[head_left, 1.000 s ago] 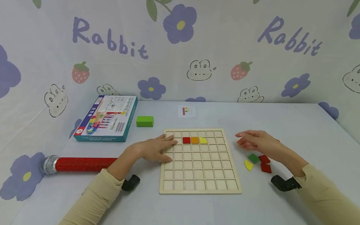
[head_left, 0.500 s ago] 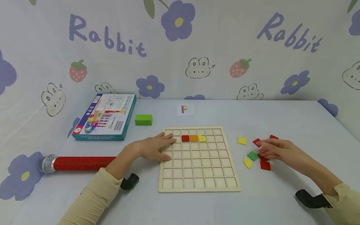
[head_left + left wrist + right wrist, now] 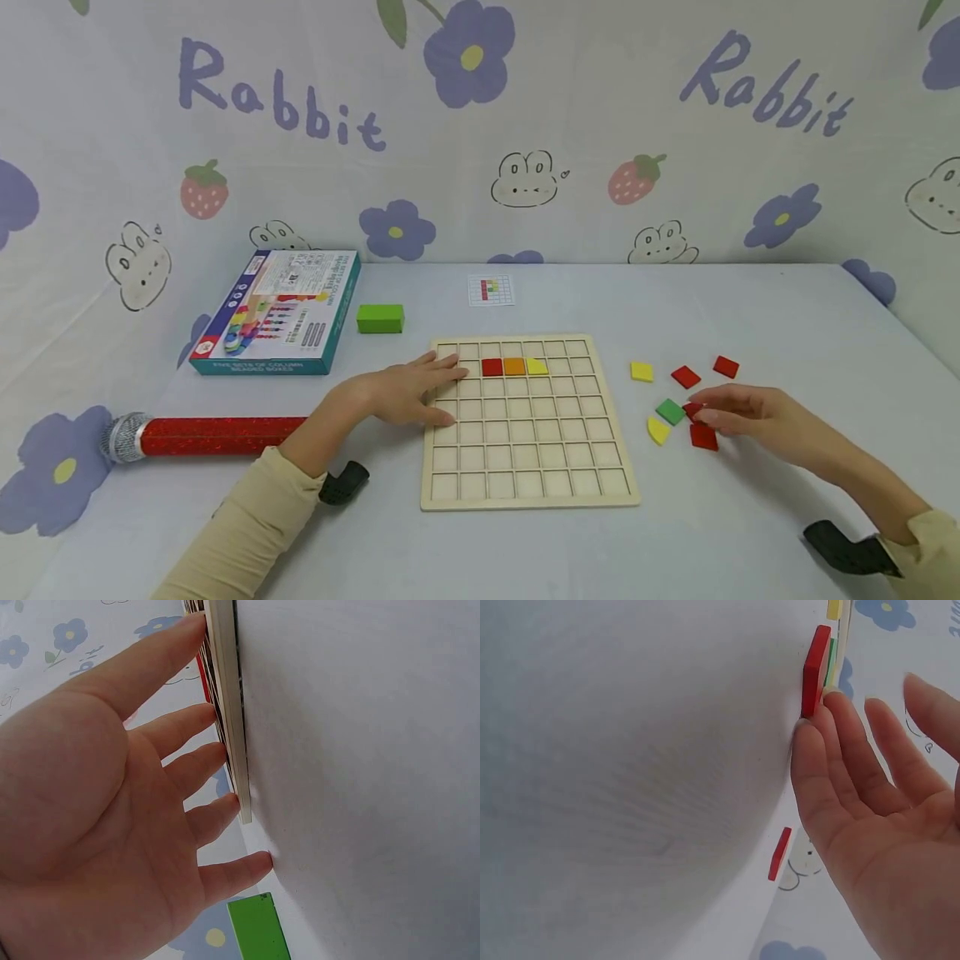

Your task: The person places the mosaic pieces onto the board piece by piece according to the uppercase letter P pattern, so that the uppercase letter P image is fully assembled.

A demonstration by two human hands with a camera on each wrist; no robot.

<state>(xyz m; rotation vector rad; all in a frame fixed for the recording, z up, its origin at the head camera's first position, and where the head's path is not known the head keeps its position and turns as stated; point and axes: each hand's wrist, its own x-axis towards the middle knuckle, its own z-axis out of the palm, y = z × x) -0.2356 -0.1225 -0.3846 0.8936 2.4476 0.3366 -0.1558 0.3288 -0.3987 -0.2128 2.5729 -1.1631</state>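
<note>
My left hand (image 3: 408, 390) lies with spread fingers on the left edge of a wooden grid board (image 3: 525, 493). In the left wrist view its fingertips touch the board's rim (image 3: 225, 690). One grid row bears a red square tile (image 3: 492, 367), an orange square tile (image 3: 514, 367) and a yellow tile (image 3: 537, 367). To the board's right, my right hand (image 3: 765, 417) reaches over loose tiles, its fingertips touching a partly covered red tile (image 3: 693, 411). Close by are another red tile (image 3: 703, 437), a green tile (image 3: 670, 411) and a yellow quarter-round tile (image 3: 657, 431).
Farther back lie a yellow square tile (image 3: 641, 372) and two red tiles, one nearer (image 3: 686, 377) and one farther right (image 3: 726, 367). A small pattern card (image 3: 491, 291), a green block (image 3: 380, 318), a box (image 3: 277, 308) and a red microphone (image 3: 217, 437) surround the board.
My right hand has moved right, from beside the board to the red tiles, uncovering the yellow square tile and the farther red ones. The left hand stays on the board.
</note>
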